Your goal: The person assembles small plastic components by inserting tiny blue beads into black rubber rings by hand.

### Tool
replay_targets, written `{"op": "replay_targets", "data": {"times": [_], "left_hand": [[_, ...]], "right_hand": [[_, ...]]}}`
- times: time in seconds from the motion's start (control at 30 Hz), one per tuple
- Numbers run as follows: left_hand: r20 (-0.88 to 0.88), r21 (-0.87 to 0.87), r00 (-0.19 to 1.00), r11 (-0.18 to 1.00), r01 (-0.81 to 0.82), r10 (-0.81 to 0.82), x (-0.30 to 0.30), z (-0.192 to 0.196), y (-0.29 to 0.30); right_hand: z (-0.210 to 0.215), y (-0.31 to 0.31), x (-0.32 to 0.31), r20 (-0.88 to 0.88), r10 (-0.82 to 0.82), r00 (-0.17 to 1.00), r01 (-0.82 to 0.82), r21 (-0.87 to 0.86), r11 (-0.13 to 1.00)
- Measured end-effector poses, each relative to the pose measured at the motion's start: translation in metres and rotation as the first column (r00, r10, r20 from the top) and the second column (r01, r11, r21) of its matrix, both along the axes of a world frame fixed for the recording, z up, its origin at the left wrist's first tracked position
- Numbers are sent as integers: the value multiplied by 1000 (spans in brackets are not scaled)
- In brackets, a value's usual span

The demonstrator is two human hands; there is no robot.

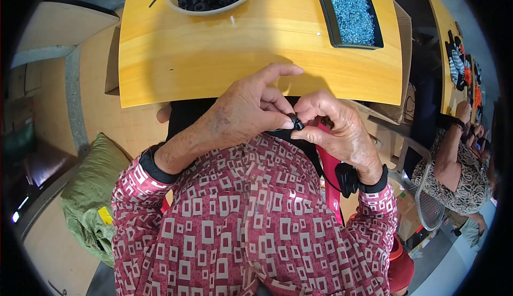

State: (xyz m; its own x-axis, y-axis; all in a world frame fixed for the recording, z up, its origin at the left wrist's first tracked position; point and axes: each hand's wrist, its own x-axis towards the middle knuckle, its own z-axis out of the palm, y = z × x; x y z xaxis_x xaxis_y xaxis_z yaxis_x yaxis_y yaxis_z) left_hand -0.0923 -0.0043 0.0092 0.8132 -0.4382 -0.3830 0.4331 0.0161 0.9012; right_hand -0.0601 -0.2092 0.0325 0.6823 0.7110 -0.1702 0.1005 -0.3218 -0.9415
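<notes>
Left hand (240, 109) and right hand (342, 127) together pinch a black piece (296, 123), likely to steady it; bowl (227, 11) and tray (328, 18) (both loaded) sit ahead, presumably handy.

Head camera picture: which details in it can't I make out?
In the head view:
Small black piece: full shape hidden by the left hand and right hand.
Pale bowl: far rim cut off by the top edge.
Blue beads: single shapes too small to tell.
Co-worker's hand: too small to tell its grip.
</notes>
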Motion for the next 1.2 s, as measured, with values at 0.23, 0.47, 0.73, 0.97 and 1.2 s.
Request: {"op": "replay_targets", "data": {"times": [0.23, 0.47, 0.73, 0.97, 1.2], "left_hand": [[-84, -237, 988, 961, -145, 128, -5, -9, -7], [-152, -341, 966, 906, -252, 211, -3, -9, -11], [-212, -385, 950, 875, -295, 228, -3, -9, -17], [-153, -350, 952, 886, -303, 265, -4, -7, -22], [-143, -345, 948, 884, -316, 284, -4, -9, -24]], "right_hand": [[-2, -9, 4, 210, -57, 976, 31, 125, 992], [-2, -11, -6, 22, -302, 953, 294, 178, 939], [-2, -12, -2, 227, -287, 931, 239, 216, 947], [-4, -10, -5, 220, -347, 912, 292, 244, 925], [-5, -9, -5, 198, -389, 900, 341, 239, 909]]}}
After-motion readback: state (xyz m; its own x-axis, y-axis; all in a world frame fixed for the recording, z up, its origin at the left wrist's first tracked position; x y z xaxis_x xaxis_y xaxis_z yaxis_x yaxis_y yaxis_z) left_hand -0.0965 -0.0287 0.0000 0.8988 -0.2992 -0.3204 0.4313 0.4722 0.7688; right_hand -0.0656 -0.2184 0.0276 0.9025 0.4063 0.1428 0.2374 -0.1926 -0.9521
